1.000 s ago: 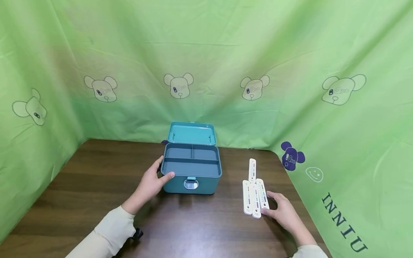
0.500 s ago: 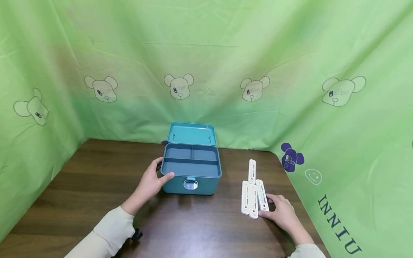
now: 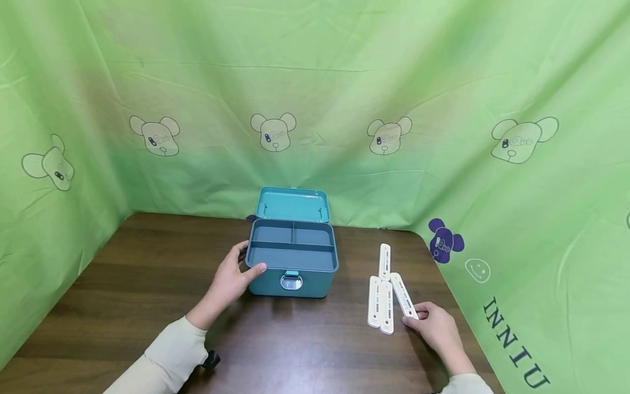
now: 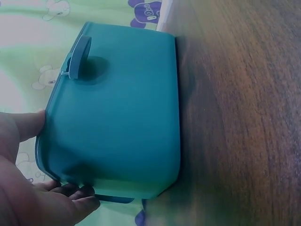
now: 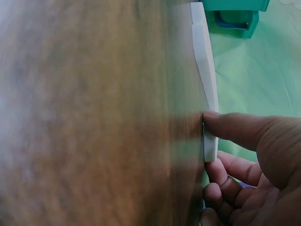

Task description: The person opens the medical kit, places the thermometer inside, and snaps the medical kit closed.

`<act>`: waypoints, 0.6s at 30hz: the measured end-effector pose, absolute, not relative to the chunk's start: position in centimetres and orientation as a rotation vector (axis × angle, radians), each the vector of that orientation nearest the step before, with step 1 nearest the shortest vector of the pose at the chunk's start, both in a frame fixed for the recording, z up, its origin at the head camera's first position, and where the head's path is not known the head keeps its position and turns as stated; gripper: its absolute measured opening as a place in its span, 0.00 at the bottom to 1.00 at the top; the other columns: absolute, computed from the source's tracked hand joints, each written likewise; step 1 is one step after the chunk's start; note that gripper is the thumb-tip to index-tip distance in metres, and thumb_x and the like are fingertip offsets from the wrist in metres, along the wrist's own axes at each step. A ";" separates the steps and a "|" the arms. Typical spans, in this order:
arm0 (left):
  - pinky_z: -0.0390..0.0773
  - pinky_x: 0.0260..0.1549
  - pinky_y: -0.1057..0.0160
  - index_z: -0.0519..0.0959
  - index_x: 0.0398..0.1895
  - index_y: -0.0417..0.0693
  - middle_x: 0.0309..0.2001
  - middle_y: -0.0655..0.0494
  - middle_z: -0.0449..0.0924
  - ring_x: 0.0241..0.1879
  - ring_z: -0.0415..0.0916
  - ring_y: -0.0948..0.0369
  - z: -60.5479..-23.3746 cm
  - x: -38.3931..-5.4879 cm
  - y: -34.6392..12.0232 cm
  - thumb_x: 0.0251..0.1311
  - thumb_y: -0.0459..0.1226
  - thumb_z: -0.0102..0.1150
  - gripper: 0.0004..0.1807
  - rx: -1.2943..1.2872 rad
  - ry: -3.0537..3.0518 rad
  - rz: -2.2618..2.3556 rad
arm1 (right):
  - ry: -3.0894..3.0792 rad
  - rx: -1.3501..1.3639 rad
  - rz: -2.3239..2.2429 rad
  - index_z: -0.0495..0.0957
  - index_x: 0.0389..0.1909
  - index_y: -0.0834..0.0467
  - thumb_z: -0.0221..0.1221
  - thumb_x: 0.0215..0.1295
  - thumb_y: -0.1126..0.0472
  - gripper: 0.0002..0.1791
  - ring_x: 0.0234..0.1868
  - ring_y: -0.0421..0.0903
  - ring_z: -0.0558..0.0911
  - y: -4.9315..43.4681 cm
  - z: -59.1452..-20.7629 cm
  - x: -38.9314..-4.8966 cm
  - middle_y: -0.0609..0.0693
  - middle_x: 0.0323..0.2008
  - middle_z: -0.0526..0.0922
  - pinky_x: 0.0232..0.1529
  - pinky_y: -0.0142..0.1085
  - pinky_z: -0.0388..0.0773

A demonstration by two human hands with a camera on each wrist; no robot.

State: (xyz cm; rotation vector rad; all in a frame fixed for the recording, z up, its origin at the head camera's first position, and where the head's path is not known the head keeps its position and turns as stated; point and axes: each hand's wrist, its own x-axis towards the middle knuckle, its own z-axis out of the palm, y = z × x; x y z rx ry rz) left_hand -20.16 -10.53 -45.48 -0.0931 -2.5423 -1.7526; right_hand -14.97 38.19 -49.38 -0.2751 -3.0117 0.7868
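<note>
A teal storage box (image 3: 290, 282) stands on the table with its lid (image 3: 293, 203) swung back and a divided grey-blue tray (image 3: 290, 257) inside. My left hand (image 3: 231, 282) grips its near left corner, thumb at the front rim and fingers curled against the side. To the right lie several flat white test cassettes (image 3: 374, 301) with small printed marks. My right hand (image 3: 438, 331) pinches the near end of the rightmost white test cassette (image 3: 402, 295), which slants away from the others. In the right wrist view, the thumb (image 5: 230, 126) presses that cassette's edge, with the fingers below.
The dark wooden table (image 3: 305, 350) meets a green curtain (image 3: 315, 82) behind and at both sides. One white test cassette (image 3: 385, 261) lies farther back than the rest. A metal-coloured clasp (image 3: 291, 281) sits on the box's front.
My right hand has drawn the near end of the rightmost test cassette to the right, turning it away from its neighbours. The left hand and the box have stayed put.
</note>
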 end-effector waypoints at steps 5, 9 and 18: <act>0.65 0.72 0.44 0.59 0.77 0.38 0.72 0.36 0.66 0.73 0.63 0.41 -45.6 -20.1 -10.5 0.64 0.44 0.70 0.44 -0.081 -2.543 -1.746 | -2.979 -0.340 0.870 0.86 0.46 0.63 0.75 0.55 0.50 0.24 0.33 0.42 0.80 38.4 -49.1 -14.6 0.50 0.34 0.89 0.35 0.38 0.73; 0.66 0.72 0.44 0.60 0.76 0.38 0.72 0.37 0.67 0.73 0.64 0.42 -45.6 -20.0 -10.5 0.64 0.45 0.70 0.44 -0.069 -2.544 -1.745 | -2.966 -0.392 0.901 0.85 0.48 0.64 0.73 0.57 0.51 0.24 0.33 0.43 0.79 38.6 -48.9 -14.4 0.52 0.36 0.89 0.34 0.38 0.72; 0.67 0.71 0.46 0.60 0.76 0.38 0.71 0.37 0.67 0.73 0.65 0.42 -45.5 -20.2 -10.9 0.64 0.44 0.71 0.43 -0.086 -2.535 -1.769 | -2.870 -0.352 0.823 0.82 0.55 0.67 0.69 0.61 0.59 0.24 0.39 0.51 0.82 40.4 -48.1 -15.2 0.62 0.43 0.88 0.37 0.40 0.73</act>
